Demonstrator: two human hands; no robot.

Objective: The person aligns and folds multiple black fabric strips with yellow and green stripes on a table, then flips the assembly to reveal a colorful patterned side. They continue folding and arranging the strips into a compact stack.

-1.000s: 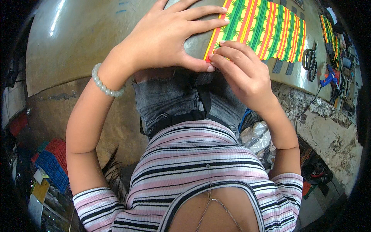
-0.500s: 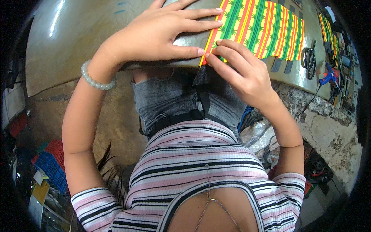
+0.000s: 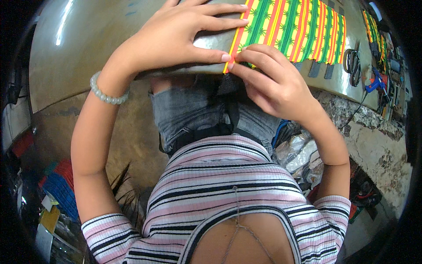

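On the table (image 3: 99, 46), the right hand (image 3: 274, 81) pinches the striped fabric (image 3: 281, 28), shifted leftward, apparently steadied by the spread left hand (image 3: 176, 37).

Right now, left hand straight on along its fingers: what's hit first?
The striped fabric, whose left edge the left hand appears to touch. It might slide over rather than bump; height is unclear from this view.

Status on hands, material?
Left hand spread, fingertips along left edge of striped red-yellow-green material. Right hand: fingertips on near corner. Black-handled scissors lie right, clear.
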